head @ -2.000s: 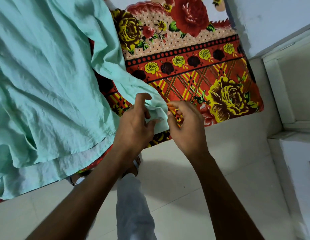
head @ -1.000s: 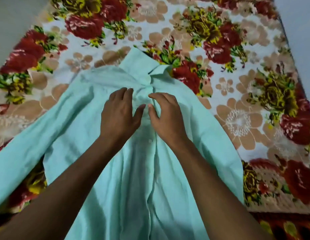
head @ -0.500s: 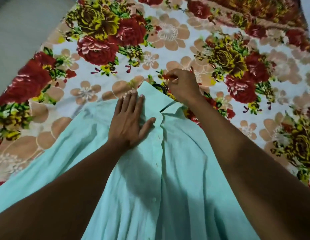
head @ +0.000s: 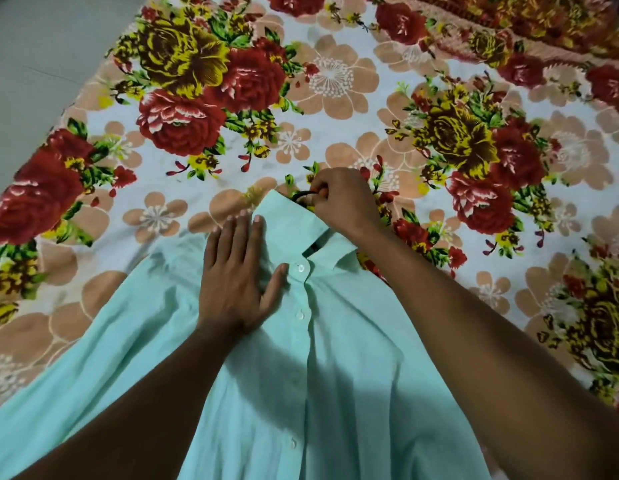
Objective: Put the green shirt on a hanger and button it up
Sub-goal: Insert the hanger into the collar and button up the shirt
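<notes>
The mint-green shirt (head: 353,375) lies face up on the bed, collar pointing away from me, its front placket closed with white buttons showing. A black hanger hook (head: 305,195) pokes out of the collar; the hanger's body is hidden inside the shirt, with a dark bit visible in the collar gap. My right hand (head: 342,199) is closed around that hook just beyond the collar. My left hand (head: 237,278) rests flat, fingers spread, on the shirt's left chest below the collar.
A floral bedsheet (head: 335,98) with red and yellow roses covers the bed under the shirt. A plain grey floor or wall strip (head: 34,57) shows at the upper left past the bed's edge.
Two seconds ago both hands worked at the shirt's hem near the bed edge, then at the upper placket. My right hand has since reached past the collar and gripped the hook; my left pressed flat.
</notes>
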The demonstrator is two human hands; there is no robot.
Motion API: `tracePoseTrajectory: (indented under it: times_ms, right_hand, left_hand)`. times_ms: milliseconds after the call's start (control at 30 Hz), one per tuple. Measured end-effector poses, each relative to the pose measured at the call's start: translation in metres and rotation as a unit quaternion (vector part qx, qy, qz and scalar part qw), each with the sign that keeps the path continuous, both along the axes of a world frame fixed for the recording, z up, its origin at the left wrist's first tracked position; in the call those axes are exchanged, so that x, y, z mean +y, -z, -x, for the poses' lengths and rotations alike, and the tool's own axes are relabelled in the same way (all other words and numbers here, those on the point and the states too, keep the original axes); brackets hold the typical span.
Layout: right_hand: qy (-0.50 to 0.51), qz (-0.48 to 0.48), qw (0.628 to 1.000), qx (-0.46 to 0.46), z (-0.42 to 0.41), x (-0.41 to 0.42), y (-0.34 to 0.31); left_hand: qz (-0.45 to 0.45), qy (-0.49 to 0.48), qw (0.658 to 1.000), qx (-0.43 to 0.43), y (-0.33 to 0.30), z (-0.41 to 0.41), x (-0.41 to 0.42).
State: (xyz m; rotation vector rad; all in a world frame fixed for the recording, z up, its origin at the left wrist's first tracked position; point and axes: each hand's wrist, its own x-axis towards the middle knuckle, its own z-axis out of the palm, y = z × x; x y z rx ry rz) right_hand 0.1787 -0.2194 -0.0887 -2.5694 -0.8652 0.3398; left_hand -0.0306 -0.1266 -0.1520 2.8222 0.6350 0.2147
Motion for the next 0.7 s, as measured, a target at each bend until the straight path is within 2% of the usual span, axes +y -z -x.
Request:
tracePoseTrajectory:
  times_ms: [167,700]
  right_hand:
    - [0.048,0.035,0.998,-0.016,-0.02,-0.026,-0.007]
    - [0.099,0.028,0.994,-0.041,-0.016,-0.033,0.005]
  left_hand:
    - [0.017,-0.024,1.0,-0.005,0.001,-0.003,0.001]
    - [0.032,-0.099,0.995,-0.001,0.006,-0.001,0.002]
